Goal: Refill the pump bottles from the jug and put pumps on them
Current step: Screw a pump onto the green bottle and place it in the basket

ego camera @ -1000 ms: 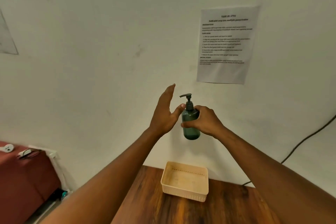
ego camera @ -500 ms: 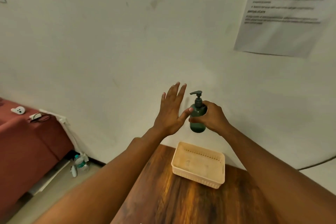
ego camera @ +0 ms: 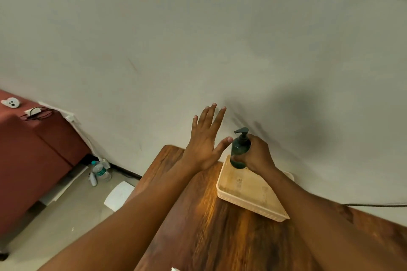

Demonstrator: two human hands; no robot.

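- A person's right hand (ego camera: 256, 156) curls round a dark green pump bottle (ego camera: 239, 152), thumb and fingers wrapped about its rounded body; the bottle stands upright, its black pump (ego camera: 242, 133) fitted on top with the spout pointing left.
- The bottle carries no label or writing that can be read; its translucent plastic shows a darker band near the base.
- The left hand (ego camera: 206, 143) is spread flat just left of the bottle, fingers straight and fanned upward, holding nothing; the thumb tip sits right at the bottle's shoulder, though contact cannot be confirmed.
- The bottle is over the far left corner of a shallow cream plastic basket (ego camera: 251, 203); whether it rests on the basket floor cannot be told.
- The basket, with perforated walls, sits at the far edge of a glossy wood-grain desk (ego camera: 209, 226), close to a plain pale wall (ego camera: 198, 39).
- On the floor left of the desk stands a clear water bottle (ego camera: 100, 170) with a teal cap, beside a maroon upholstered bench (ego camera: 33, 160).
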